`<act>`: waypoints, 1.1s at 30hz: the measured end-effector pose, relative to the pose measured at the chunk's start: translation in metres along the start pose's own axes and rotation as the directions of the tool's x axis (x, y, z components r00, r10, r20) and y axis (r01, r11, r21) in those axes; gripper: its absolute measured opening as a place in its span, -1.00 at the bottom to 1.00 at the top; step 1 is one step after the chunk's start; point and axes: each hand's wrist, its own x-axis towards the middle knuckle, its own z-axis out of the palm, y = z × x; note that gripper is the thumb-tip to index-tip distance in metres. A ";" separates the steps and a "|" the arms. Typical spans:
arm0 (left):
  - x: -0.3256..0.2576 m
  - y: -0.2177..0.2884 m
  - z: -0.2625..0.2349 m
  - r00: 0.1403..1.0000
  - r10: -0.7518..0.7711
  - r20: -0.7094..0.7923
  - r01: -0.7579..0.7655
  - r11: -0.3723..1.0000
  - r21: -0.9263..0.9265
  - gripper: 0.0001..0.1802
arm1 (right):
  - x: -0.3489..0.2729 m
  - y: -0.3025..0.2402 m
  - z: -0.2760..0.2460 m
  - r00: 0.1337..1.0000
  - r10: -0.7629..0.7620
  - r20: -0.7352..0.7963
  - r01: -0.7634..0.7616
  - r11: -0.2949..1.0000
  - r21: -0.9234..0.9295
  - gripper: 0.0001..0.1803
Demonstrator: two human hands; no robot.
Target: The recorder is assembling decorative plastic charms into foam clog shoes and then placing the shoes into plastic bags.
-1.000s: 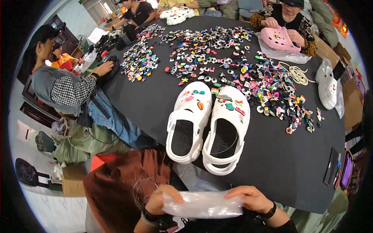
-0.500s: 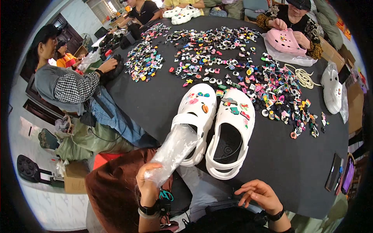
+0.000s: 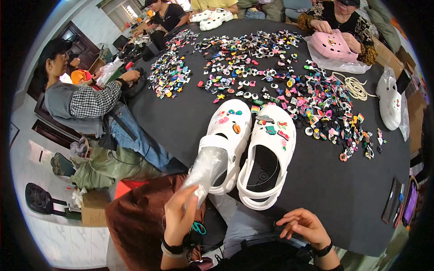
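Note:
Two white clogs stand side by side at the near edge of the table, toes pointing away from me. Colourful shoe charms dot the toe of the left clog [image 3: 233, 119] and of the right clog [image 3: 273, 135]. A crumpled clear plastic bag [image 3: 209, 165] runs into the foot opening of the left clog. Its near end is in the fingers of my left hand [image 3: 178, 214], which partly cover it. My right hand [image 3: 307, 228] hovers by the table edge, nearer me than the right clog; its fingers are loosely bent and apart, with nothing in them.
Loose shoe charms [image 3: 248, 72] spread over the black table [image 3: 334, 189]. A coil of cord [image 3: 355, 88] and a bagged white clog [image 3: 389, 104] lie at right. Across the table a person handles a pink clog [image 3: 334, 45]. Another person [image 3: 88, 101] works at left.
My left hand has moved closer to the left clog, and less of the plastic bag shows outside the shoe. The right hand has hardly moved.

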 end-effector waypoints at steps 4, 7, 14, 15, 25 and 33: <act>0.019 0.010 0.009 0.917 -0.382 0.114 0.394 0.826 -0.402 -0.70 | -0.004 0.002 -0.003 1.000 -0.011 -0.007 0.011 1.000 -0.002 -0.66; 0.029 0.016 0.018 0.904 -0.379 0.200 0.423 0.720 -0.550 -0.68 | -0.007 0.002 -0.005 1.000 -0.014 -0.019 0.014 1.000 0.010 -0.67; 0.056 0.010 0.029 0.973 0.180 0.145 -0.214 0.937 0.275 -0.64 | -0.011 0.003 -0.007 1.000 -0.019 -0.009 0.019 1.000 0.004 -0.67; 0.060 0.016 0.032 0.977 0.151 0.153 -0.197 0.917 0.348 -0.63 | -0.012 0.003 -0.008 1.000 -0.021 -0.008 0.021 1.000 0.002 -0.68; 0.086 0.012 0.055 0.969 0.222 0.110 -0.247 0.836 0.490 -0.73 | -0.015 0.006 -0.009 0.999 -0.029 -0.038 0.029 1.000 -0.010 -0.70; 0.003 -0.038 -0.012 0.950 -0.273 -0.149 0.248 0.955 -0.164 -0.73 | -0.019 0.015 -0.009 0.957 -0.286 -0.052 0.290 0.954 0.074 -0.58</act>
